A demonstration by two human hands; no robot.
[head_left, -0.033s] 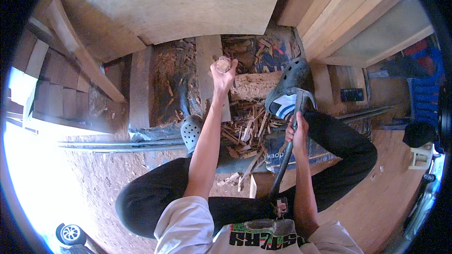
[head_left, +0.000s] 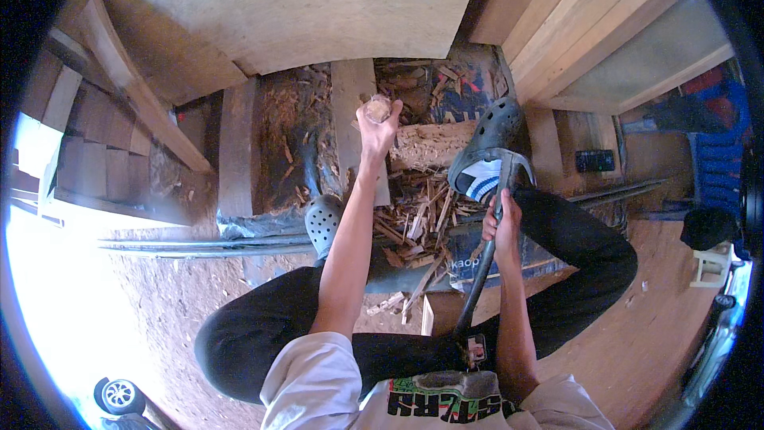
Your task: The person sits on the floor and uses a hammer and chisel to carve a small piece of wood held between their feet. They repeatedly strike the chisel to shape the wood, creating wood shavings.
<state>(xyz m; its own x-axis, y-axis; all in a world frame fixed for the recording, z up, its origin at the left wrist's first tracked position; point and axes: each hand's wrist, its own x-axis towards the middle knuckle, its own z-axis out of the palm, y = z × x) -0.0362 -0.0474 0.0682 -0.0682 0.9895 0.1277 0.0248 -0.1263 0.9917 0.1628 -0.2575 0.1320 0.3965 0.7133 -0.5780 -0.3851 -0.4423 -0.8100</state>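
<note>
My left hand [head_left: 378, 123] is closed around a pale, rough-ended piece of wood [head_left: 378, 108], seen end-on, above a chipped log [head_left: 430, 145] lying crosswise. My right hand [head_left: 501, 219] is wrapped round the shaft of a long dark tool [head_left: 476, 287]; its upper end lies over my right clog [head_left: 492, 123], and its lower end reaches toward my lap. Splintered wood [head_left: 422, 223] is heaped between my feet, with my left clog [head_left: 322, 223] to the left.
A large plywood sheet [head_left: 318, 4] stands ahead, with timber frames [head_left: 605, 16] at right and planks [head_left: 131, 80] at left. Thin pipes [head_left: 175, 247] run crosswise. Blue plastic chairs [head_left: 708, 175] are at far right, a wheeled vehicle [head_left: 119, 394] at lower left.
</note>
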